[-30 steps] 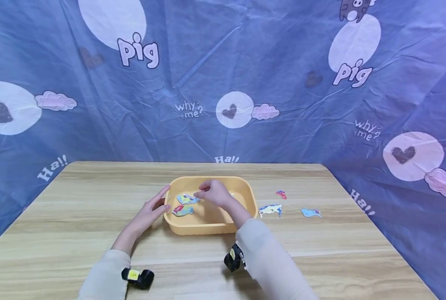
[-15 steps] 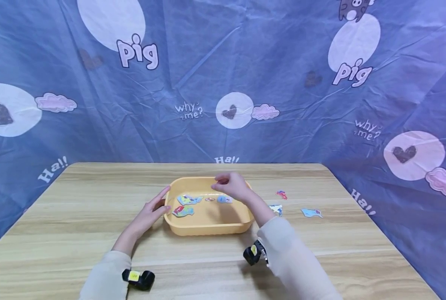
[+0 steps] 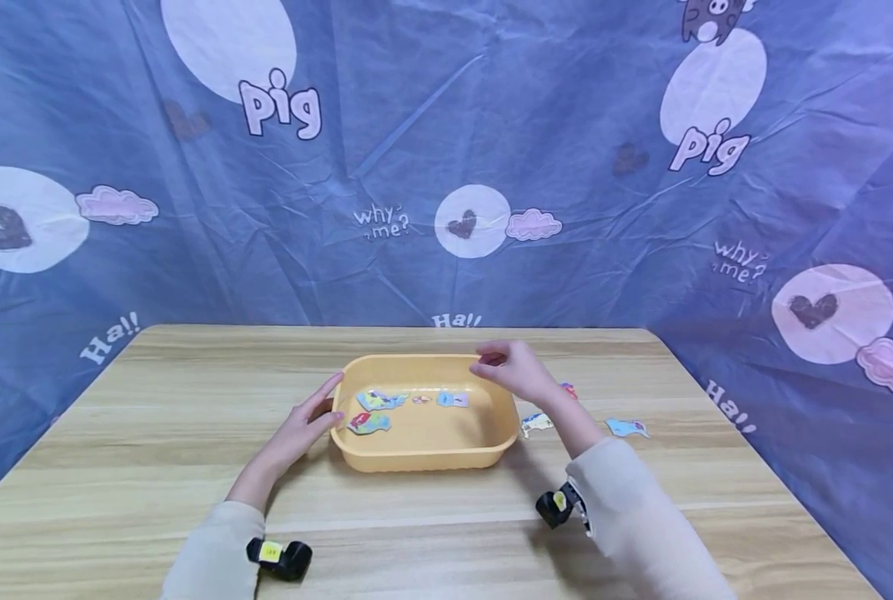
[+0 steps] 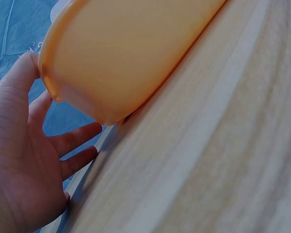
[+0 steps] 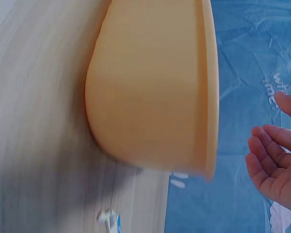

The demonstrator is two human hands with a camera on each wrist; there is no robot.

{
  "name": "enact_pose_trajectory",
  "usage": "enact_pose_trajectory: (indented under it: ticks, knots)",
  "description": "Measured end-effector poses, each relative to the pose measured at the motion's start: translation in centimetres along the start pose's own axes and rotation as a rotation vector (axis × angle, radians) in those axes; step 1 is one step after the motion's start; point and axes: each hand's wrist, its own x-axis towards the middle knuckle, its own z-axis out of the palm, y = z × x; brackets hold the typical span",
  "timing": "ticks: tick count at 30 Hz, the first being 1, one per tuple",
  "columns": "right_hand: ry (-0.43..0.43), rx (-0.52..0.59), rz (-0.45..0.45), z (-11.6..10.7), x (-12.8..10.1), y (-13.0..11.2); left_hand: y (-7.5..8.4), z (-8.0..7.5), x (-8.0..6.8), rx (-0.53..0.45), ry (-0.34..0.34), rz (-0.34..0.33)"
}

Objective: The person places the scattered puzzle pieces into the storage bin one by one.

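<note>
A yellow-orange tray stands at the middle of the wooden table. Inside it lie colourful puzzle pieces: two at the left and a pale blue one further right. My left hand rests with straight fingers against the tray's left rim; the left wrist view shows this left hand beside the tray wall. My right hand hovers over the tray's far right corner, fingers relaxed and holding nothing. The right wrist view shows that right hand apart from the tray.
Loose puzzle pieces lie on the table right of the tray: a white-blue one, a blue one and a small red one partly behind my right hand. A blue printed cloth hangs behind and around the table.
My right hand has moved rightward from over the tray's middle to its far right corner. A pale blue piece now lies in the tray where that hand was. The left hand has stayed put.
</note>
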Motion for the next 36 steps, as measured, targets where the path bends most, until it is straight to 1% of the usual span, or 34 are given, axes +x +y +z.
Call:
enact_pose_trajectory:
  ticks: [4,10,14,20,26,31,36]
  knots:
    - [0.028,0.005,0.001,-1.0,-0.5,0.8,0.0,0.0,0.0,-0.002,-0.009,0.005]
    - [0.062,-0.014,-0.026,-2.6,-1.0,2.3,0.1,0.0,0.0,-0.01,0.004,-0.005]
    - [0.077,-0.03,-0.019,-3.8,-1.3,3.6,0.1,0.0,0.0,-0.012,0.002,-0.01]
    - [0.1,-0.053,0.01,-5.3,-1.6,5.7,0.0,-0.1,0.0,-0.001,0.002,-0.007]
    - [0.114,-0.095,0.073,-6.5,-2.1,7.7,0.0,-0.1,0.0,0.0,-0.006,-0.001]
    - [0.116,-0.1,0.102,-7.1,-2.3,8.6,0.0,0.0,0.0,-0.012,-0.007,0.001]
    - [0.128,-0.092,0.127,-7.2,-2.5,9.5,0.1,0.0,0.0,-0.014,-0.004,0.005]
